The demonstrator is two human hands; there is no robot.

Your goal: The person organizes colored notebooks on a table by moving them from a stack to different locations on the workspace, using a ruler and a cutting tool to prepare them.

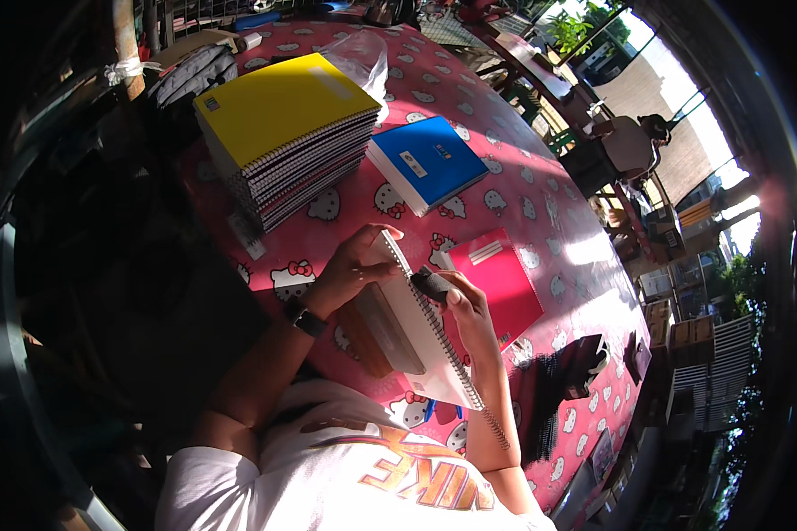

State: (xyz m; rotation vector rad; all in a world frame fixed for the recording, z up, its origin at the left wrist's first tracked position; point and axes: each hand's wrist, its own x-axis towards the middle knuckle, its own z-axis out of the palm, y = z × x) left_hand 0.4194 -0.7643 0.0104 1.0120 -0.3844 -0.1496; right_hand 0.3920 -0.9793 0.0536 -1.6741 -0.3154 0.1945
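Notebook (pixel 438 367), wire-bound, pale-paged, held tilted up over the near part of the table (pixel 584 310), in front of the shirt; long axis slants from far left to near right; coil edge faces the right hand (pixel 463 305).

Left grip: left hand (pixel 363 264) closed on the notebook's far end, fingers curled about it; dark watch (pixel 305 316) on that wrist.

Right grip: fingers pinched round a black block (pixel 430 285), small, matte, soft-looking; block sits at the coil, toward its far end, to the right of the white face; true contact hard to tell; right hand nearer the coil, left hand nearer the far corner.

Beneath the notebook's left side, a brown slab (pixel 363 341), flat, straight-edged; whether held or lying, cannot tell.

Outward: pink book (pixel 505 288) flat just beyond the right hand, smooth cover; blue book (pixel 429 159) farther off, thick pale page edge; left of it the tall stack (pixel 288 102), yellow cover on top, coils ridged down its near side; clear bag (pixel 359 57) behind, crinkled; tablecloth pink, glossy, cat-face print, sun-glared at right.
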